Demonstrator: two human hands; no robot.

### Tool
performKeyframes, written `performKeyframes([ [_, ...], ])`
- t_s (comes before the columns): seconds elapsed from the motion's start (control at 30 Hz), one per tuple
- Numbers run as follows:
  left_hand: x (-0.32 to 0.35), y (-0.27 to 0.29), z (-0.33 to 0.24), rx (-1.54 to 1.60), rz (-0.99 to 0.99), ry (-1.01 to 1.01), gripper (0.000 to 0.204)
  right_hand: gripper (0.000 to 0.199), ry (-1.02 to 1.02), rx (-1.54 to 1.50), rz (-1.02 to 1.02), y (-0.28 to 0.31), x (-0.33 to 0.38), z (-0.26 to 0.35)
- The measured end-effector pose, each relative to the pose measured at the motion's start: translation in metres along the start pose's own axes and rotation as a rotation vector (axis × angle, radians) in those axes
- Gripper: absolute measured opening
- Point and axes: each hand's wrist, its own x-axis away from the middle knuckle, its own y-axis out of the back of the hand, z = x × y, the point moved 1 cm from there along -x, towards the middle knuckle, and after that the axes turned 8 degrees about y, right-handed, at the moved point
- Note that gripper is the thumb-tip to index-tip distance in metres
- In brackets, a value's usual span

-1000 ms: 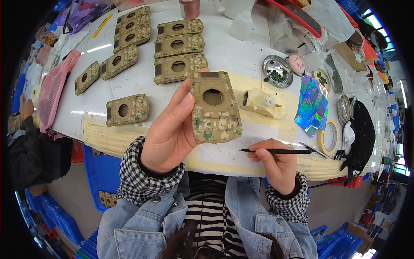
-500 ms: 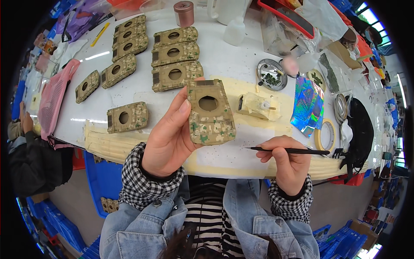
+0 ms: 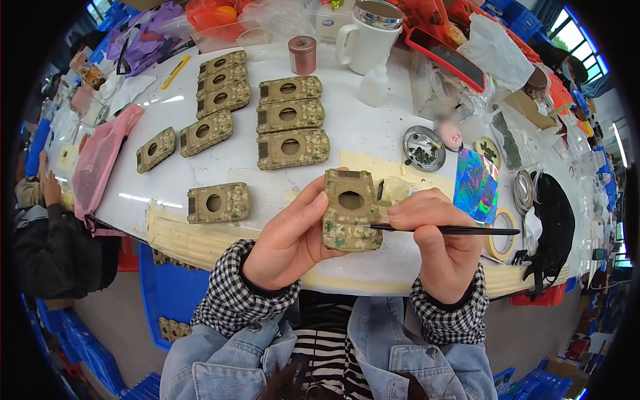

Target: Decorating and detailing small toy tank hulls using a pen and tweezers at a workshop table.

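Observation:
My left hand holds a camouflage model tank hull by its left side, fingers partly hidden behind it. The hull has a round hole and is tilted up toward me. In my right hand is a slim black pointed tool, pinched near its front; whether it is a brush or tweezers I cannot tell. Its tip lies over the lower part of the hull's patterned face; contact is not certain. Partly hidden behind my right fingers sits a beige taped block. A single similar hull lies left of my left hand.
More camouflage hulls stand in rows further back. A round metal dish holds dark green bits. To the right are a shiny holographic sheet, a tape roll and a black bag. A white mug stands behind.
The tool's tip has come from beside the hull to over its lower face as my right hand moved up. The held hull is lower in view and slightly right; the whole view has shifted.

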Motion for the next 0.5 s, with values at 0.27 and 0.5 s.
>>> performKeyframes([
  [0.27, -0.0011, 0.0051, 0.0026, -0.033, -0.004, 0.020, 0.051, 0.011, -0.093, -0.031, 0.009, -0.0057, 0.0033, -0.0022],
  [0.5, -0.0003, 0.0049, 0.0019, -0.051, -0.010, 0.035, 0.051, 0.012, -0.070, -0.011, 0.023, -0.0067, 0.0022, -0.0030],
])
